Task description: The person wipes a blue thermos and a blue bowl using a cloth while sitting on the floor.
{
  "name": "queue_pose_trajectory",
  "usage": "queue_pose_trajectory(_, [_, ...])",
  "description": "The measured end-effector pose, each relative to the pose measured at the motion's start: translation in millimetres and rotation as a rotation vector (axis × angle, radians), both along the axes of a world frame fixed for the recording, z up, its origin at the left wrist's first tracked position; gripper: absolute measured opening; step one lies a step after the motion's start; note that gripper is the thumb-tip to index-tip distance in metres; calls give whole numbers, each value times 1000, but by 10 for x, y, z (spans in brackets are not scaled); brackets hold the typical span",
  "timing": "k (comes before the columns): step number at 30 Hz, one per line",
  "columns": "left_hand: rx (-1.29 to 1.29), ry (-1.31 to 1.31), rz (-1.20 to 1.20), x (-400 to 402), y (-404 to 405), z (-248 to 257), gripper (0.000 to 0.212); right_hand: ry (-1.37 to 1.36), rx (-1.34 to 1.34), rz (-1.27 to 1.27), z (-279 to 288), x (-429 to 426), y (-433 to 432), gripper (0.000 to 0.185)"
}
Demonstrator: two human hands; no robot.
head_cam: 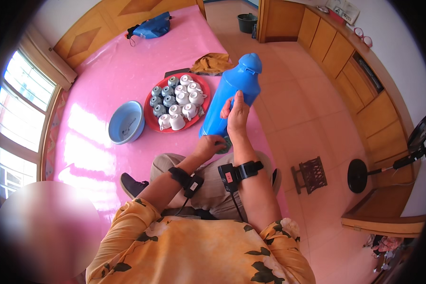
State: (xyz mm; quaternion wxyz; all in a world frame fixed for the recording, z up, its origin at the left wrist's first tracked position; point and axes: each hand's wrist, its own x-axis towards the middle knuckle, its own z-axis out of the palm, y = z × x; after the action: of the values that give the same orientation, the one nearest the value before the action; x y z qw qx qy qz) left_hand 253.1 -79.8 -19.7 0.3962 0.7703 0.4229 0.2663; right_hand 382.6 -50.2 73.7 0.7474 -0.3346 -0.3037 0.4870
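A blue plastic thermos flask (pixel 217 103) stands tilted before me, its lidded top toward the upper right. My right hand (pixel 237 112) grips its handle, thumb on top. Low by the flask's base is my left hand (pixel 210 147), its fingers curled on a green scouring pad or cloth (pixel 224 145), partly hidden. Left of the flask, a round red tray (pixel 206 85) holds several upturned cups: white ones with handles (pixel 178 121) and blue-grey patterned ones (pixel 169 100). A light blue plastic basin (pixel 141 122) is left of the tray.
A pink-covered bed or platform (pixel 103 78) bears a blue bag (pixel 152 27) and a mustard cloth (pixel 211 64). On the tiled floor are a small brown stool (pixel 310 174) and a dark green bucket (pixel 247 24). A black fan (pixel 420 142) and wooden cabinets (pixel 383 117) stand at right.
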Motion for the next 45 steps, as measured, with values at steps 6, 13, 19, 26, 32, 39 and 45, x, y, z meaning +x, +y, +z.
queue_pose_trajectory(6, [124,241,-58,40,71,-174,13,-125,46,26,-68,-40,-28,55])
queue_pose_trajectory(13, [-359,139,139,-607,411,-258,18,-53,52,0,-61,1,-31,56])
queue_pose_trajectory(19, [-175,-212,501,-767,667,-96,14,-8,17,88,-45,103,-30,56])
queue_pose_trajectory(26, [-52,-359,380,-83,92,-239,52,-7,-11,80,-27,28,-80,54])
queue_pose_trajectory(32, [-376,-565,358,-223,268,-347,60,-19,-5,123,-22,65,-125,54])
queue_pose_trajectory(39, [-793,-426,425,-410,241,-529,61,-260,-45,459,-105,184,-230,47])
queue_pose_trajectory(45, [-634,-664,487,-313,301,-438,45,-345,-14,403,-30,106,-295,34])
